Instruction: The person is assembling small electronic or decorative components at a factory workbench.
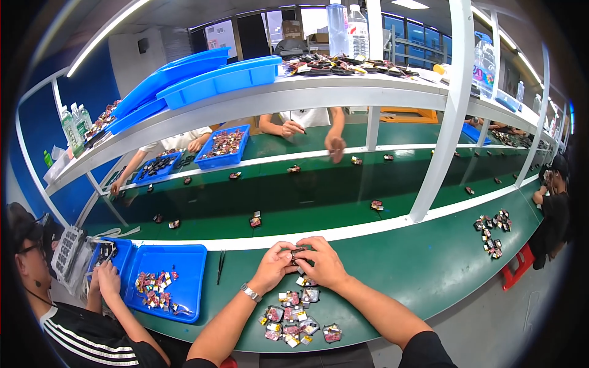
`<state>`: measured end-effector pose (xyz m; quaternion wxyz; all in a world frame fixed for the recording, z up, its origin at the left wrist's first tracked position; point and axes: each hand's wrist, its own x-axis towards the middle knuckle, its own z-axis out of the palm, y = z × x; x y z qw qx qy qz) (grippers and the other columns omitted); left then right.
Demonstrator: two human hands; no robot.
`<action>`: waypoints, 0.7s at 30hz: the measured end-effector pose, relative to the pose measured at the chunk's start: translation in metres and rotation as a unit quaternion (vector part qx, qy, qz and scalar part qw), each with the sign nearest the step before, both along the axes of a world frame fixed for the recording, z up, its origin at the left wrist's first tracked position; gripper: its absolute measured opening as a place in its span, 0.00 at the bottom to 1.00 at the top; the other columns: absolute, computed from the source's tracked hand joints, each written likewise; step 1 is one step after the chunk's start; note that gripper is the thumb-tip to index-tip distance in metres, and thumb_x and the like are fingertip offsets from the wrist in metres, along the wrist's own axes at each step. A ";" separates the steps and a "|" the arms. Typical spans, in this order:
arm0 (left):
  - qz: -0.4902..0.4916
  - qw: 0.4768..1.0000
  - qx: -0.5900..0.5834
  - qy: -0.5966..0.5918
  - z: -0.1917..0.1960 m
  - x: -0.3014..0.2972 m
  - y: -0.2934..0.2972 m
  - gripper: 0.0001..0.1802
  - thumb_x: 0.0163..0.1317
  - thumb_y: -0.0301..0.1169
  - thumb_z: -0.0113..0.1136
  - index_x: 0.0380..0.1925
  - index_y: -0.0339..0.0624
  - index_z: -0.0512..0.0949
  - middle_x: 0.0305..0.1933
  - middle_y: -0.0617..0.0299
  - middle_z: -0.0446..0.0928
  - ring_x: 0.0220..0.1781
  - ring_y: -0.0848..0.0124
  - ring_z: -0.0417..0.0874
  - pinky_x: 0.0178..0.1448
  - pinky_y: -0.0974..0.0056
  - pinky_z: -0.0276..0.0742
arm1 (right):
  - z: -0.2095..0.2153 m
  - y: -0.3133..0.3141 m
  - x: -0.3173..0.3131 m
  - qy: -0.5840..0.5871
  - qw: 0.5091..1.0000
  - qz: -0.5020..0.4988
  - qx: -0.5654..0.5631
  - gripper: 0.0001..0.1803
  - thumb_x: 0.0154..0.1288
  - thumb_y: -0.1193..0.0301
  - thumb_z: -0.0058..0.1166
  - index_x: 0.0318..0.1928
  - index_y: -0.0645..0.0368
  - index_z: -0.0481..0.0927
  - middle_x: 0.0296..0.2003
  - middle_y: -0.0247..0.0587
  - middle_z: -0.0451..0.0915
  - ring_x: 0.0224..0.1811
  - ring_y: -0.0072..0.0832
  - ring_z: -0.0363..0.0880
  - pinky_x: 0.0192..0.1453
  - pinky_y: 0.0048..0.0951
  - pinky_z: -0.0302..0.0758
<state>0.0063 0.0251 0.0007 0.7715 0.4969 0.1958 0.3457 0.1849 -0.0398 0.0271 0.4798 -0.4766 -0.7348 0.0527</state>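
Observation:
Over the near edge of the green bench, my left hand (pixel 274 268) and my right hand (pixel 324 264) meet with fingers closed around a small dark casing (pixel 297 253). Fingers hide most of that piece. A watch with a metal band is on my left wrist. Right below my hands lies a cluster of small electronic assemblies (pixel 291 314), with reddish boards and silver-and-yellow cells in dark-rimmed shells. One single assembly (pixel 332 333) sits apart at the cluster's right. Left of my left hand, dark tweezers (pixel 221 267) rest on the bench.
A blue tray (pixel 195 257) with loose small parts stands at left, beside a co-worker's hands (pixel 108 279). Beyond a white rail (pixel 392 223), a green conveyor (pixel 319 211) carries spaced assemblies. A shelf post (pixel 443 116) rises at right. More assemblies (pixel 491 233) lie on the bench's right.

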 end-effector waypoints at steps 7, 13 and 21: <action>-0.006 1.000 -0.018 -0.015 0.003 0.001 -0.001 0.11 0.71 0.28 0.51 0.51 0.45 0.67 0.48 0.57 0.78 0.53 0.68 0.80 0.56 0.60 0.80 | -0.011 0.003 -0.001 0.098 0.992 -0.001 -0.077 0.08 0.54 0.72 0.64 0.38 0.52 0.87 0.51 0.36 0.81 0.55 0.36 0.76 0.59 0.35 0.73; -0.016 0.999 -0.008 -0.028 -0.004 -0.002 0.002 0.11 0.71 0.26 0.48 0.52 0.44 0.67 0.52 0.55 0.77 0.54 0.68 0.80 0.55 0.63 0.79 | -0.014 0.004 -0.002 0.091 0.992 0.002 -0.091 0.08 0.55 0.72 0.64 0.38 0.51 0.87 0.52 0.37 0.80 0.55 0.37 0.76 0.60 0.35 0.73; -0.008 1.000 -0.006 -0.023 -0.002 0.000 0.000 0.11 0.70 0.28 0.53 0.50 0.45 0.67 0.50 0.56 0.77 0.54 0.67 0.80 0.59 0.57 0.79 | -0.010 -0.001 -0.007 0.075 0.995 -0.007 -0.071 0.08 0.55 0.72 0.63 0.37 0.53 0.87 0.51 0.37 0.79 0.56 0.38 0.74 0.61 0.37 0.72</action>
